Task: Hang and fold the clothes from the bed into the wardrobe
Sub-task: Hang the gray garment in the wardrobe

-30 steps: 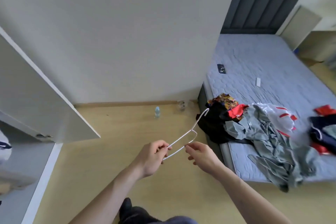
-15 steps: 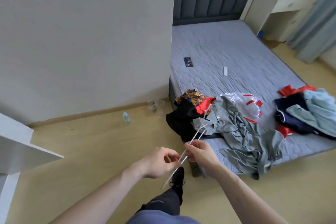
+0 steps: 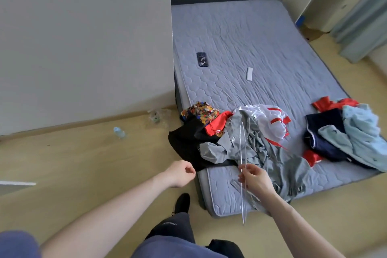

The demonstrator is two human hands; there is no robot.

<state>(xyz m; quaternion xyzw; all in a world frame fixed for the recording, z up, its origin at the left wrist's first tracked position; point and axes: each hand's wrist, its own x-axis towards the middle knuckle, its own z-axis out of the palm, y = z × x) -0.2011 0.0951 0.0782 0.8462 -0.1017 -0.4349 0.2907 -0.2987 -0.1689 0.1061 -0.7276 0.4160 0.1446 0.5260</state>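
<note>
Hands first: two, both bare. The right hand (image 3: 254, 180) pinches one thin wire hanger (image 3: 243, 172) between thumb and fingertips; the hanger stands nearly upright, seen edge-on, its top over the clothes and its lower end hanging below the hand, past the corner of the bed (image 3: 240, 44). The left hand (image 3: 180, 173) is beside it, apart from the hanger, fingers loosely curled and holding nothing.

Just beyond the right hand lies one grey shirt (image 3: 257, 153), spread over the bed's near corner. To the left of it, ahead of the left hand, one black garment (image 3: 186, 144) droops off the mattress edge, with one patterned piece (image 3: 201, 111) and one red piece (image 3: 215, 125) on top. A white garment with red stripes (image 3: 270, 121) lies behind the shirt. Further right sits a second pile (image 3: 345, 134): pale blue, navy and red cloth.

Farther up the mattress are one dark phone (image 3: 202, 59) and one small white bar (image 3: 249, 73). On the floor beyond the left hand stands one small bottle (image 3: 119, 132).
</note>
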